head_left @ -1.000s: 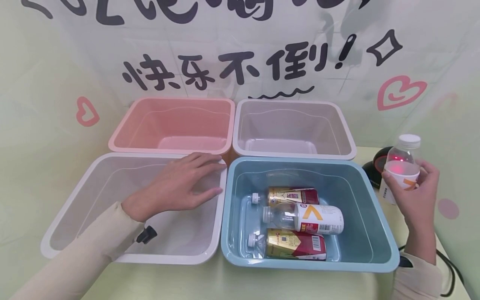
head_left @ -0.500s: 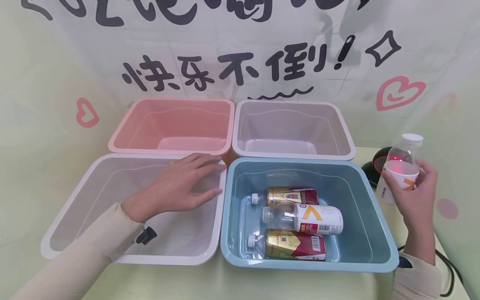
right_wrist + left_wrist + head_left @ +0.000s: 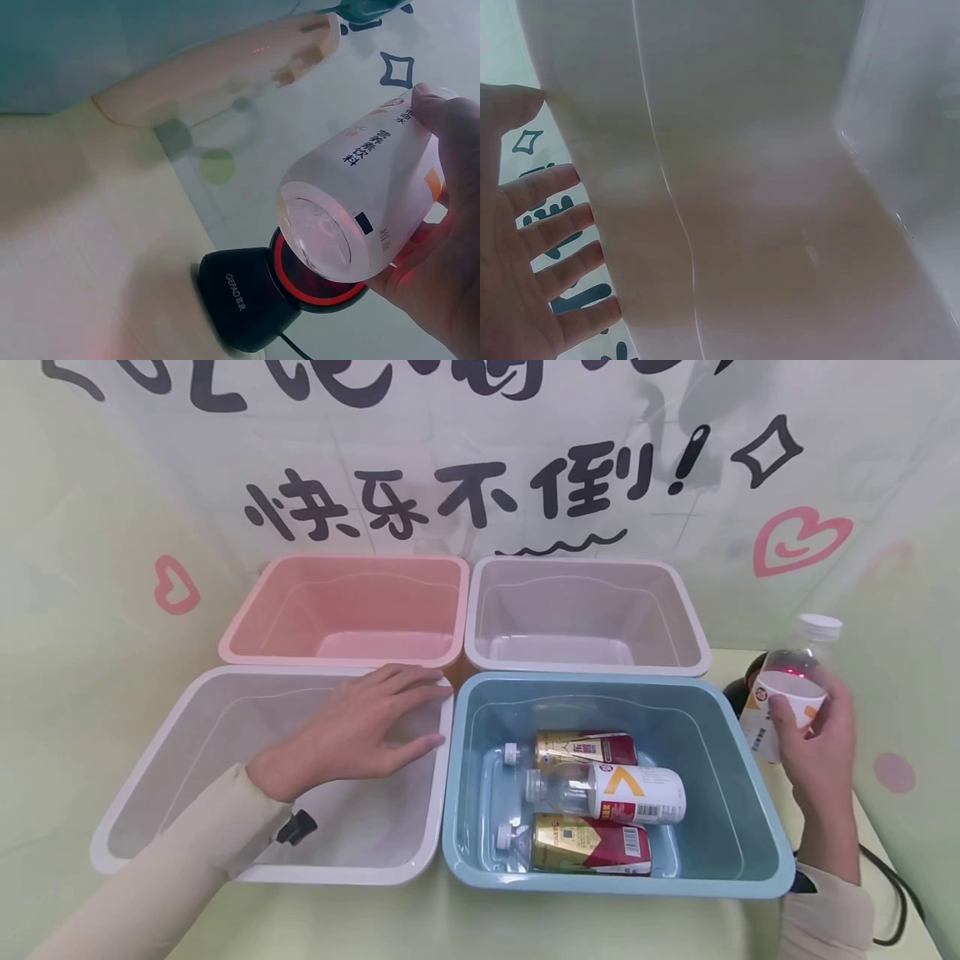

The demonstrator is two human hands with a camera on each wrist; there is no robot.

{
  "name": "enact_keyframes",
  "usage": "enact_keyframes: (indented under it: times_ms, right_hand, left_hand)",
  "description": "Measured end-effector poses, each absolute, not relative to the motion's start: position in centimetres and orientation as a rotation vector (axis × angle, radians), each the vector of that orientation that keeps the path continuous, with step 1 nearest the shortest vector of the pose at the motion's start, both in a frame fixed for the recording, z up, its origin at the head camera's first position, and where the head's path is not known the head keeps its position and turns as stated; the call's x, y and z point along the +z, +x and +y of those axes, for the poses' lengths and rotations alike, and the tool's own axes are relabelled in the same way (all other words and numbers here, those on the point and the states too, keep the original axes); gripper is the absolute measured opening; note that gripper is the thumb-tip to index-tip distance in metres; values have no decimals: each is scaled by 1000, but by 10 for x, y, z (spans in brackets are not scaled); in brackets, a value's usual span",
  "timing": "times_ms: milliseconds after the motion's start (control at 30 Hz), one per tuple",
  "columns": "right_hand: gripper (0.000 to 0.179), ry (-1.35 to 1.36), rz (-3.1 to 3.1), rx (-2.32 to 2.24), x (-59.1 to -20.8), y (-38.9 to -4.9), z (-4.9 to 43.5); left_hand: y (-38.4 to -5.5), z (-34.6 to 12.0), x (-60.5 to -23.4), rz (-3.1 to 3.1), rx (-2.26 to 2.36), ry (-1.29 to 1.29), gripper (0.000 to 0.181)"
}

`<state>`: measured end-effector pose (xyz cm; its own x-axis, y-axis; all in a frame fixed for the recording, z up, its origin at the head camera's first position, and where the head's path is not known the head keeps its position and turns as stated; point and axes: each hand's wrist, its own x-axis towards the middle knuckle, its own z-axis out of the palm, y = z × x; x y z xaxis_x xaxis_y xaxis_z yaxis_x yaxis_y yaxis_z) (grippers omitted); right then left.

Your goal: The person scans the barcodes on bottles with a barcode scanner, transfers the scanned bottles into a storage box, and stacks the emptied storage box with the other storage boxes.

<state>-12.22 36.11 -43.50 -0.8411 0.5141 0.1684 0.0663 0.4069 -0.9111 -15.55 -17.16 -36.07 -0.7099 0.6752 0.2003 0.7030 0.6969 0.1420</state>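
Note:
My right hand [image 3: 821, 747] grips a clear plastic drink bottle [image 3: 783, 710] with a white label and white cap. The bottle is tilted, cap up, and red light shows on it. In the right wrist view its base [image 3: 322, 232] overlaps a black scanner [image 3: 244, 296] with a red ring; whether they touch I cannot tell. My left hand [image 3: 348, 731] lies over the front left white bin [image 3: 262, 877], fingertips on its right rim. In the left wrist view those fingers [image 3: 566, 221] are spread and fairly straight along the bin's edge.
A blue bin [image 3: 622, 887] at front right holds several lying bottles, including a white-labelled bottle [image 3: 637, 793] and a gold-and-red one [image 3: 592, 843]. Behind stand a pink bin [image 3: 345, 658] and a grey bin [image 3: 585, 667]. A black cable [image 3: 896, 893] runs along the right edge.
My right hand has shifted slightly left and up with the bottle, which has turned so that more label text faces the head camera. The left hand stays in place.

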Motion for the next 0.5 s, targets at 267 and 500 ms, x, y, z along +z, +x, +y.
enact_keyframes:
  times_ms: [267,500]
  right_hand:
    - [62,-306,-2199,1555,-421,-127,365]
    - [64,-137,-2406,1352,-402,-131,369]
  left_hand:
    - [-155,-173,-361,-2778,-311,-1127,59]
    - [-156,-171,-360,-2781,-303,-1120,59]
